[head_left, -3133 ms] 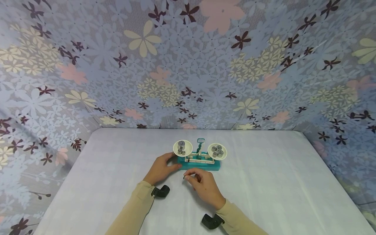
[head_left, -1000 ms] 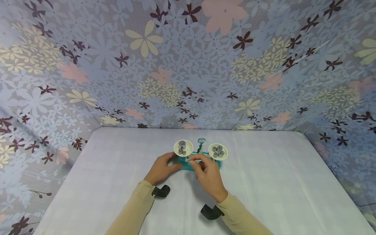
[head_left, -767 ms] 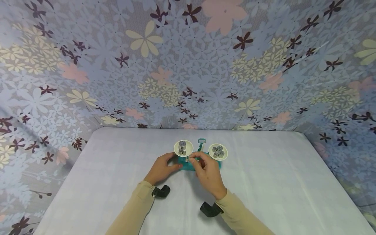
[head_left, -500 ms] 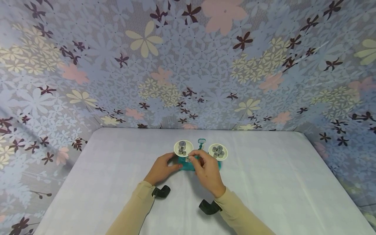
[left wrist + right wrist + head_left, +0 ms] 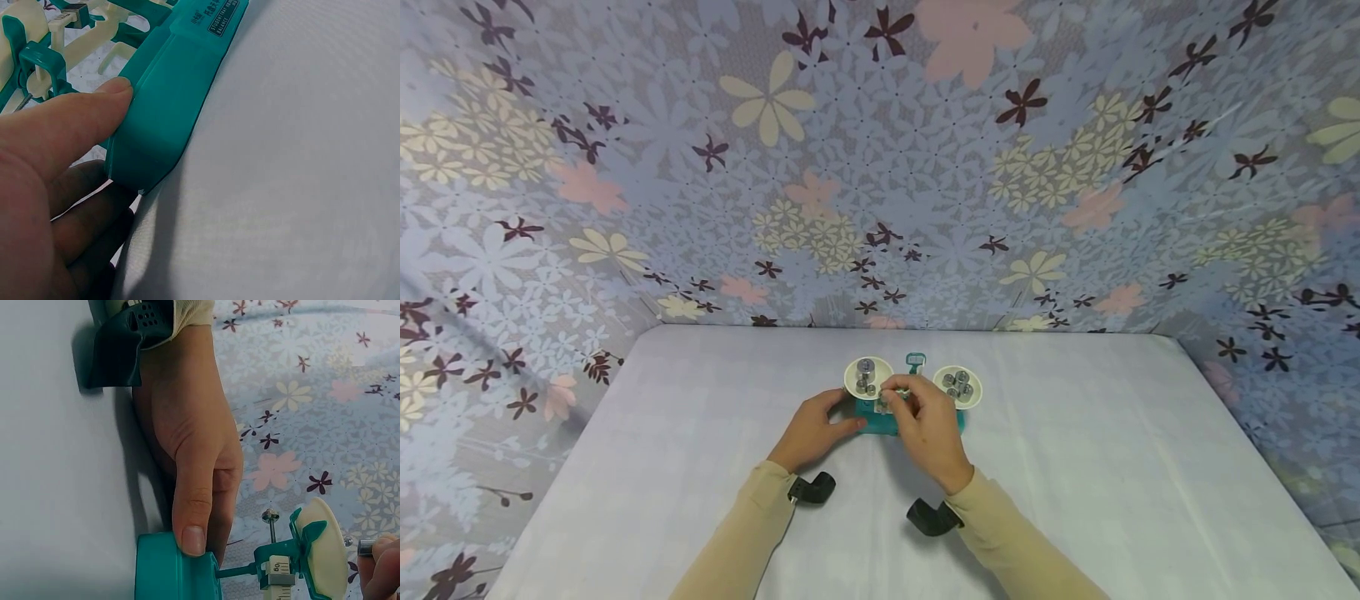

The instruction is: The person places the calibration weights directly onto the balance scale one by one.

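A teal balance scale [image 5: 880, 423] stands upright near the middle of the table, with a cream left pan [image 5: 850, 385] and a cream right pan [image 5: 973, 402]. My left hand [image 5: 812, 429] grips the left end of its base; in the left wrist view the thumb [image 5: 115, 94] presses on the edge while the other fingers lie behind. My right hand [image 5: 932, 429] pinches a small metal weight [image 5: 367, 548] beside the rim of the left pan. In the head view that hand covers most of the beam. Several metal weights [image 5: 866, 367] sit in the left pan, several more [image 5: 962, 377] in the right.
A white-covered table [image 5: 1112, 467] extends around the scale, up to a flower-patterned backdrop [image 5: 850, 208]. A sliding rider [image 5: 279, 579] sits on the graduated beam. Black wrist cameras [image 5: 813, 488] are strapped over beige sleeves.
My right hand has risen from the table in front of the base, passed over the beam and come to the left pan's right rim with its weight. My left hand has stayed on the base.
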The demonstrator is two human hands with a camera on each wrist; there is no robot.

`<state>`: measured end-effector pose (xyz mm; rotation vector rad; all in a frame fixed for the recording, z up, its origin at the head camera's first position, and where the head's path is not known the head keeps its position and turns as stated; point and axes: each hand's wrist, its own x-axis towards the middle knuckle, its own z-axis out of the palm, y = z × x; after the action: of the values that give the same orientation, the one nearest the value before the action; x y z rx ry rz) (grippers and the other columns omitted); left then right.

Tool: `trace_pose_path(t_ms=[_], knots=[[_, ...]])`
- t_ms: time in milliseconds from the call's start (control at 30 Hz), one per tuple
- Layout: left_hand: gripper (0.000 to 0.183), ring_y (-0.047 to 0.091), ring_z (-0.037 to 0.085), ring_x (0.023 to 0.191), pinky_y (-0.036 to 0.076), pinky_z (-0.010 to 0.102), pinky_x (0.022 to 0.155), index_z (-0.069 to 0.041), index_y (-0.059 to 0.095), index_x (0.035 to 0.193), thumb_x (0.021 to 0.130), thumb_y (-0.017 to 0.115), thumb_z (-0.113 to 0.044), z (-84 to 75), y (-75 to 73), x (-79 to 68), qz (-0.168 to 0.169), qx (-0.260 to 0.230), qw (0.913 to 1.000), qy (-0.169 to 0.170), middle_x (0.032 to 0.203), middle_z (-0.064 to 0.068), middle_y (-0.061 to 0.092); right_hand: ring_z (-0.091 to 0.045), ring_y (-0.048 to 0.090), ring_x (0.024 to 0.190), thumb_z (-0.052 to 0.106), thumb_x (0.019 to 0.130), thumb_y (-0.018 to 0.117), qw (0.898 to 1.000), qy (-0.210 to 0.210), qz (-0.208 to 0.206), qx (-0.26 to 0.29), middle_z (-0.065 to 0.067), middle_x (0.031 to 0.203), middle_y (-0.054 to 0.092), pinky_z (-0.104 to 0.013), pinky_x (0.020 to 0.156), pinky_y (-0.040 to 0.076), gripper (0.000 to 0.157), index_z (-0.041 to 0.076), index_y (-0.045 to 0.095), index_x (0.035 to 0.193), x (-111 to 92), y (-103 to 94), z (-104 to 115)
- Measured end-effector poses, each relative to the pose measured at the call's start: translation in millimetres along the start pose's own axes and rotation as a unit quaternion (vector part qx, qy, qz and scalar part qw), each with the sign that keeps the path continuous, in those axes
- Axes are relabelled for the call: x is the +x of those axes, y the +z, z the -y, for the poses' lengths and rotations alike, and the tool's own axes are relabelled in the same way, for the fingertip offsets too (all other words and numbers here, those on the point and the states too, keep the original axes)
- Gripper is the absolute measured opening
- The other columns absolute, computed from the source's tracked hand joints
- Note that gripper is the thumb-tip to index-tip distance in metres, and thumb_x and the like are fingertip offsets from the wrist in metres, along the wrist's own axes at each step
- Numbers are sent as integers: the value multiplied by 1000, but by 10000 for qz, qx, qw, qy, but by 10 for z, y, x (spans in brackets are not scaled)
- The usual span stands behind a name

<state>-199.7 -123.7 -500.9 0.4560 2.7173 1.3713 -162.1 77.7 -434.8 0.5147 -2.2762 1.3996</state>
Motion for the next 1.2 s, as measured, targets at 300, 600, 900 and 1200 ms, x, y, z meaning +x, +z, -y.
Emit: trace_pose_path(t_ms=[300, 600, 900, 1200], knots=[[65, 49, 32, 136, 36, 50, 116, -2, 57, 140, 89, 76, -37, -9, -2, -1, -15, 38, 10000, 29, 142, 14, 58, -5, 40, 54, 12, 97, 68, 9995, -184, -14, -240, -1, 73, 55, -22, 46, 36, 8, 7, 72, 102, 39, 28, -23], [65, 49, 33, 136, 37, 50, 116, -1, 56, 141, 90, 75, -36, -24, -19, -6, 54, 5, 10000, 79, 142, 14, 58, -6, 42, 55, 10, 96, 69, 9987, -287, -133, -391, 0, 78, 59, -23, 48, 38, 7, 7, 73, 101, 81, 70, -39], [64, 50, 33, 135, 37, 51, 116, -1, 56, 141, 91, 75, -37, -50, -29, -5, 51, -15, 9999, 102, 142, 15, 58, -4, 42, 54, 6, 95, 69, 9973, -356, -183, -610, -5, 92, 69, -22, 46, 39, 6, 6, 74, 99, 101, 100, -27], [64, 49, 33, 136, 37, 51, 116, -2, 56, 141, 90, 75, -36, -36, -18, -10, 50, -9, 10000, 28, 142, 14, 58, -5, 44, 54, 8, 95, 69, 9953, -221, -70, -942, -3, 89, 70, -24, 48, 41, 7, 7, 75, 98, 127, 88, 0]])
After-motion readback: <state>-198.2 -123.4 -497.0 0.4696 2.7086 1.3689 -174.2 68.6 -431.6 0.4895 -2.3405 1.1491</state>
